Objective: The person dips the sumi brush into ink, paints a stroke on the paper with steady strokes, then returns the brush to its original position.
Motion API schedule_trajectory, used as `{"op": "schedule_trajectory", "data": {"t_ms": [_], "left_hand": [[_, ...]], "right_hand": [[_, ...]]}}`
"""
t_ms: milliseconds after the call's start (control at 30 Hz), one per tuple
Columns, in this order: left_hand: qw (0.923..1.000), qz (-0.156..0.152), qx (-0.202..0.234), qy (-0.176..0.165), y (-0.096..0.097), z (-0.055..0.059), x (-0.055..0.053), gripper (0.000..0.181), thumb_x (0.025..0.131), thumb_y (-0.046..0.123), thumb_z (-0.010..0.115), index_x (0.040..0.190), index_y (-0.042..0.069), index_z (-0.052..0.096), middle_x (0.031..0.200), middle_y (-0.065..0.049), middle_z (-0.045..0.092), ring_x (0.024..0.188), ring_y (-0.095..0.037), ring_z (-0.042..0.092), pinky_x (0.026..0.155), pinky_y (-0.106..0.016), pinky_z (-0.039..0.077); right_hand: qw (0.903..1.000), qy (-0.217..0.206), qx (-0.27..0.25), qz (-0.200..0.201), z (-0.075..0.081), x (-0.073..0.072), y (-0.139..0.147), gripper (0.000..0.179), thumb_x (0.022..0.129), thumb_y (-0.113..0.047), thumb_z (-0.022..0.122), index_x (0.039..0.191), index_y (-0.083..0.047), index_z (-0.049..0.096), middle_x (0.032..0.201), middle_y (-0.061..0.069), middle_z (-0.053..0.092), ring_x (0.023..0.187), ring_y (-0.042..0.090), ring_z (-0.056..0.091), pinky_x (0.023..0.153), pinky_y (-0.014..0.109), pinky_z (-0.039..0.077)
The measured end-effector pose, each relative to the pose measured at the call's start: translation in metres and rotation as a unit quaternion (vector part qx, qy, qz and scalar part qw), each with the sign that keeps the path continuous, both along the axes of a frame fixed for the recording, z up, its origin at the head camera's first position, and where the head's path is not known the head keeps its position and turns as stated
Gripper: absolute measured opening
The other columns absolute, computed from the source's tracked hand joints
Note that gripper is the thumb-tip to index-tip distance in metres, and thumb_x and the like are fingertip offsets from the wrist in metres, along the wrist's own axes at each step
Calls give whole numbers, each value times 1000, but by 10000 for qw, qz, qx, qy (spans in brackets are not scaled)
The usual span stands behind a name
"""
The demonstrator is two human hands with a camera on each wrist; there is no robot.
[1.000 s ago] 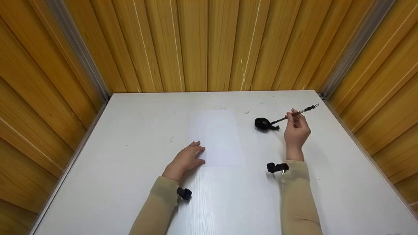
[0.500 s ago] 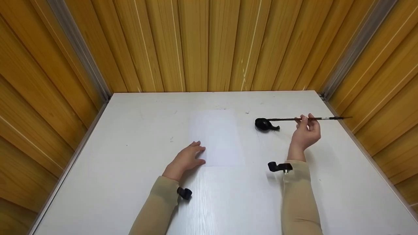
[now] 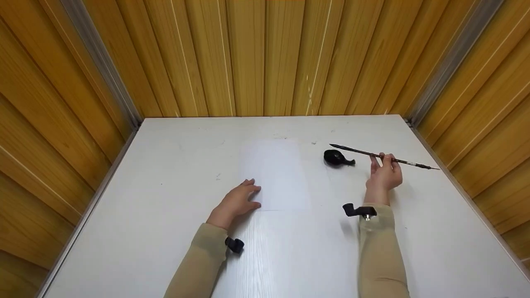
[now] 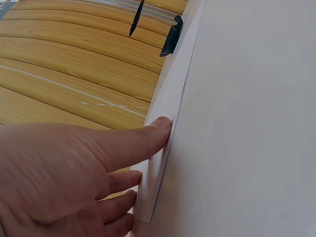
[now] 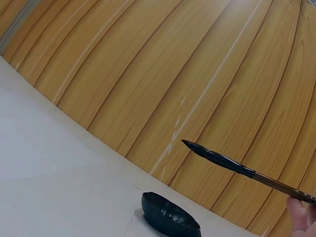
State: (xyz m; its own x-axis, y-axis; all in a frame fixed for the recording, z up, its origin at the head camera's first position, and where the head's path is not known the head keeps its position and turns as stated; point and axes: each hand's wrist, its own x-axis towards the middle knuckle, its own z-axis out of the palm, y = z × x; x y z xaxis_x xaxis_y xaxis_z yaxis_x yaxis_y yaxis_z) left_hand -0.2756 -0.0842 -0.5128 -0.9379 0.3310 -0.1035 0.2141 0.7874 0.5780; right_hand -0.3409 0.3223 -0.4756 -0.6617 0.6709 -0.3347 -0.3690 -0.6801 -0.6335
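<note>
From here, the right hand pinches the brush around mid-handle; the left hand lies relaxed, thumb on the left edge of the paper. Advisable: keep the grip light, the paper flat. The bristles, glossy black, taper to a point, clear of the black dish.

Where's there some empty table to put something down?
Bare table lies between the left wall and the left sleeve, and between that sleeve and the right sleeve, in front of the paper. It's crowded where the brush hangs near the dish.
</note>
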Motion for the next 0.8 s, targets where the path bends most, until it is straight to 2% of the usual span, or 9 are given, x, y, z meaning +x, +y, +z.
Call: {"op": "schedule_trajectory", "data": {"t_ms": [233, 433, 633, 800], "left_hand": [[10000, 23, -63, -27, 1, 0, 0, 58, 95, 24, 76, 147, 10, 56, 167, -11, 37, 158, -32, 27, 130, -49, 27], [9999, 126, -56, -94, 2, 0, 0, 58, 94, 24, 76, 147, 11, 56, 167, -10, 36, 159, -31, 27, 130, -49, 27], [9998, 150, -82, -78, 3, -1, -1, 58, 94, 23, 76, 147, 11, 57, 167, -10, 37, 159, -31, 27, 130, -48, 28], [9998, 164, -77, -67, 3, -1, -2, 57, 95, 23, 76, 147, 10, 57, 167, -10, 37, 159, -30, 27, 130, -47, 28]], "right_hand": [[9996, 220, -115, 93, 2, -4, -11, 6, 97, -11, 70, 95, -7, 67, 85, 6, 73, 74, 23, 75, 57, 24, 60], [9990, 296, -4, 337, 6, -4, -24, 6, 97, -11, 70, 95, -6, 67, 81, 6, 74, 68, 24, 76, 57, 23, 58], [9967, 351, 370, 637, 10, -7, -42, 9, 99, -12, 67, 104, -4, 65, 84, 4, 74, 71, 23, 77, 56, 20, 56], [9911, 517, 958, 764, 12, -10, -60, 15, 100, -12, 66, 111, -2, 62, 83, 3, 73, 69, 21, 77, 54, 17, 55]]}}
